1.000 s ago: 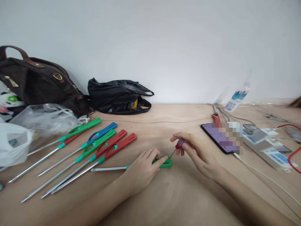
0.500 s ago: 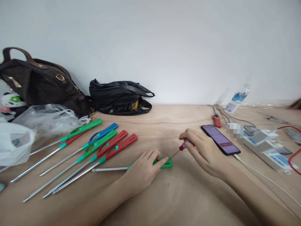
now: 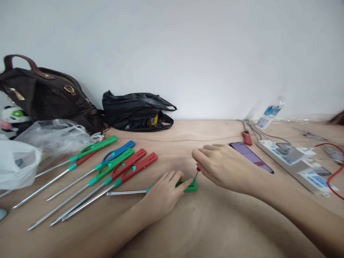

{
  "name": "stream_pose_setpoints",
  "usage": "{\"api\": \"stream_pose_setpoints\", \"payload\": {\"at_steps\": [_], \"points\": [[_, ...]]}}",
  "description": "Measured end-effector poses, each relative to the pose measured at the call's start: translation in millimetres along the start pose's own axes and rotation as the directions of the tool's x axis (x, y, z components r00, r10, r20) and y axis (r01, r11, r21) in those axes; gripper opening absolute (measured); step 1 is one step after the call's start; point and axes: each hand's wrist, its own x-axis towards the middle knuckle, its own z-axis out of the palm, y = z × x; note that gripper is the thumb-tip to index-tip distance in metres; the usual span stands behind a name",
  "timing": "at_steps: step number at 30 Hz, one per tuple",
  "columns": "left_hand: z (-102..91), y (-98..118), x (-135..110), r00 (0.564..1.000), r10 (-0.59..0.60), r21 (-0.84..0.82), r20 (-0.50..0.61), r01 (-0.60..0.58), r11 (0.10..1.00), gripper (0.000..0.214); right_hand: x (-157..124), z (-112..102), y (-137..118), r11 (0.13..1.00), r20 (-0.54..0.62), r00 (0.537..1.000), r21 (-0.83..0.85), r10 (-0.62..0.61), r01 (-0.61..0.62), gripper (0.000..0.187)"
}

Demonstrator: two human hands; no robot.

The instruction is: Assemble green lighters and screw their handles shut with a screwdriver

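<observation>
My left hand point(image 3: 165, 193) grips a green long-nosed lighter point(image 3: 192, 186) and holds it down on the table, its metal tube pointing left. The index finger stretches along the lighter's handle. In my closed right hand point(image 3: 221, 165) is a screwdriver point(image 3: 198, 169) with a red handle, mostly covered by the fingers. Its thin shaft slants down to the handle end of the green lighter, where the tip seems to touch. Left of my hands lie several more long lighters, among them a red lighter point(image 3: 142, 165) and a blue lighter point(image 3: 118, 152).
A phone point(image 3: 251, 156) lies partly behind my right forearm. Beyond it are a power strip point(image 3: 292, 166) with cables, a small red lighter point(image 3: 247, 137) and a tilted bottle point(image 3: 270, 114). A black plastic bag point(image 3: 129, 111), a dark backpack point(image 3: 53, 96) and pale bags line the back left.
My right hand has turned over and shifted left, closing round the screwdriver's handle. The screwdriver now stands steeper over the lighter. My left hand and the lighter have stayed in place.
</observation>
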Motion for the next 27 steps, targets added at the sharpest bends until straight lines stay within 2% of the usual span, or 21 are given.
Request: {"api": "stream_pose_setpoints", "payload": {"at_steps": [3,5,9,13,19,23,27], "points": [[0.9,0.0,0.8,1.0,-0.001,0.019,-0.001,0.001,1.0,0.036,5.3,5.8,0.8,0.993,-0.015,0.996,-0.071,-0.093,0.092,0.016],[1.4,0.0,0.9,1.0,0.005,0.031,0.011,-0.005,1.0,0.036,8.0,8.1,0.4,0.987,-0.008,0.993,-0.117,-0.115,0.113,0.02],[1.3,0.0,0.4,0.999,0.005,0.047,0.045,-0.008,0.999,0.037,9.4,-0.6,-4.7,0.994,0.018,0.997,-0.078,-0.074,0.075,0.009],[1.2,-0.2,0.5,1.0,0.004,0.038,0.019,-0.004,0.999,0.035,12.3,-8.7,-10.2,0.994,0.052,0.995,-0.067,-0.083,0.086,0.01],[1.8,-0.8,1.4,0.999,0.011,0.05,0.035,-0.012,0.999,0.037,20.4,0.6,-11.3,0.986,0.035,0.996,-0.141,-0.085,0.089,0.023],[0.4,-0.6,1.4,0.999,0.006,0.024,0.049,-0.007,1.0,0.036,14.5,-2.4,-7.7,0.994,0.028,0.999,-0.1,-0.039,0.042,0.011],[0.7,-0.8,1.8,1.0,0.02,0.018,0.015,-0.021,1.0,0.036,10.2,-0.9,-1.6,0.992,0.065,0.996,-0.107,-0.065,0.072,0.011]]}}
